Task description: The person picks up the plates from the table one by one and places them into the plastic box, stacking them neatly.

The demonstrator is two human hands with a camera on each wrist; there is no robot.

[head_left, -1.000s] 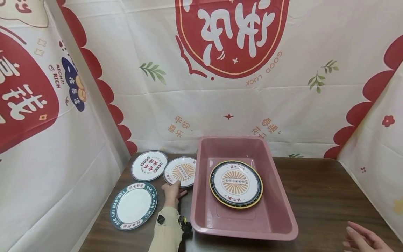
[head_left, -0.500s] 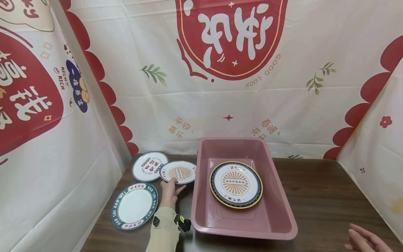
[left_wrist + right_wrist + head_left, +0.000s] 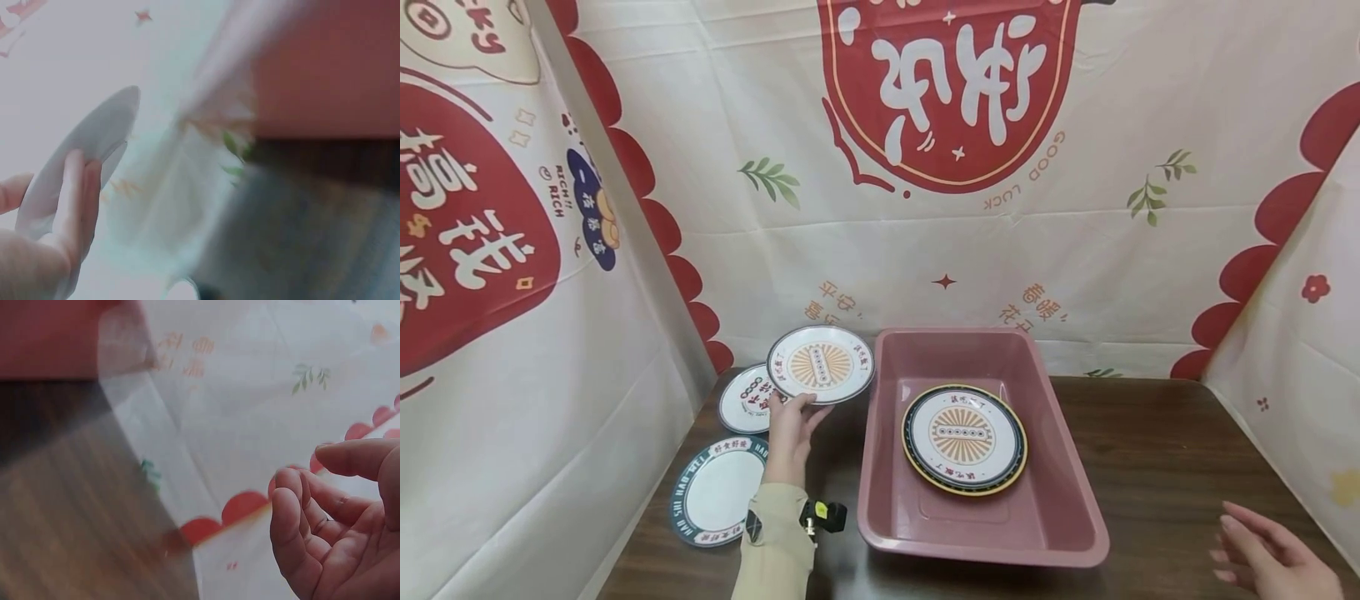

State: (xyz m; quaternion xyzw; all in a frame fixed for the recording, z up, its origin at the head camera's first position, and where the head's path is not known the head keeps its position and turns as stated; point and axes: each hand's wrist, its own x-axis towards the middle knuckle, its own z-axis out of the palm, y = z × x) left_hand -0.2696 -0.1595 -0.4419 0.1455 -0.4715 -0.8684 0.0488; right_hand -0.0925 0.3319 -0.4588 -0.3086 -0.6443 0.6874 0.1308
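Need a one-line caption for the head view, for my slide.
The left hand holds a sunburst plate raised beside a pink tub of stacked plates; the right hand holds nothing.

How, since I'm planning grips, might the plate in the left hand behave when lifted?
The plate seems stiff: the left hand holds one edge without visible sag. Looking smooth, it may slip; looking thin, it could chip.

beige sleeve (image 3: 777,533), black wrist camera (image 3: 831,517)

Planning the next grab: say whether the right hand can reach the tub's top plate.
Probably yes: the right hand holds nothing, the top plate lies uncovered, and only the tub's wall seems in the way.
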